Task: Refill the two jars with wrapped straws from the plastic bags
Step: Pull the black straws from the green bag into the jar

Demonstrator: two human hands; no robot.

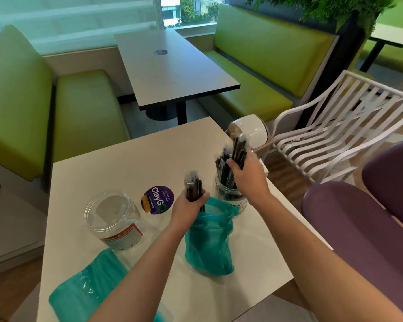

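Table (pixel 130 173) white (sticker (pixel 158 200) purple) among green benches (pixel 84 108).

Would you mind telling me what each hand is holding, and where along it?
Left hand grips a straw bundle near its lower end, above the bag. Right hand grips another bundle around its middle.

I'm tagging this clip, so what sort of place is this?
Probably a café or fast-food dining area: green booth seats flank a dining table, a "ClayGo" clean-as-you-go sticker is on the near table, and wrapped straws fill a jar.
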